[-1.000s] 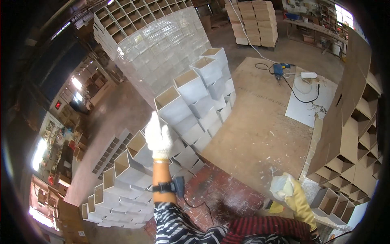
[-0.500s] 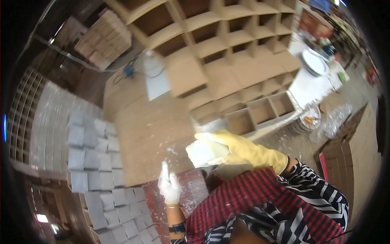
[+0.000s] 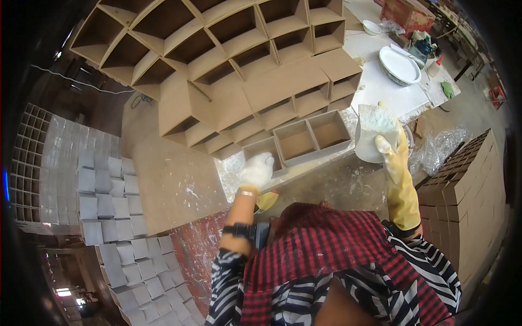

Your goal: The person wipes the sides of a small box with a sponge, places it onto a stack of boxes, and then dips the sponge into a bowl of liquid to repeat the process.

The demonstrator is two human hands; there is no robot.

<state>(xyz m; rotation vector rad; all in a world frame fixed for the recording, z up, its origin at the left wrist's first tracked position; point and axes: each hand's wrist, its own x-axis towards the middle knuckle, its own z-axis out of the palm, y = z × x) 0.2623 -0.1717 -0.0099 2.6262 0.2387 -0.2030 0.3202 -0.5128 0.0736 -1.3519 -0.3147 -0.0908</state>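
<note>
My right hand (image 3: 392,149), in a yellow rubber glove, is closed round a pale, whitish-green sponge block (image 3: 375,126), with the thumb across its near face. It is held up to the right of the nearest grey-edged divided box (image 3: 312,138). My left hand (image 3: 256,170), in a white glove, is at the left end of that row, over a small open compartment (image 3: 263,152). Its fingers are curled and blurred, and I cannot tell whether they grip the box wall. Brown open cardboard boxes (image 3: 234,73) stand in stacked rows beyond both hands.
A white-spattered table (image 3: 375,89) holds a white basin (image 3: 400,64) and bottles. Stacks of grey boxes (image 3: 117,204) stand at left; brown boxes (image 3: 462,190) rise at right beside clear plastic wrap (image 3: 440,146). A red, paint-marked surface (image 3: 196,247) lies near my left arm.
My right hand has carried the sponge block right and away from me. My left hand has moved forward and right to the near boxes. The view has shifted, showing more of the table.
</note>
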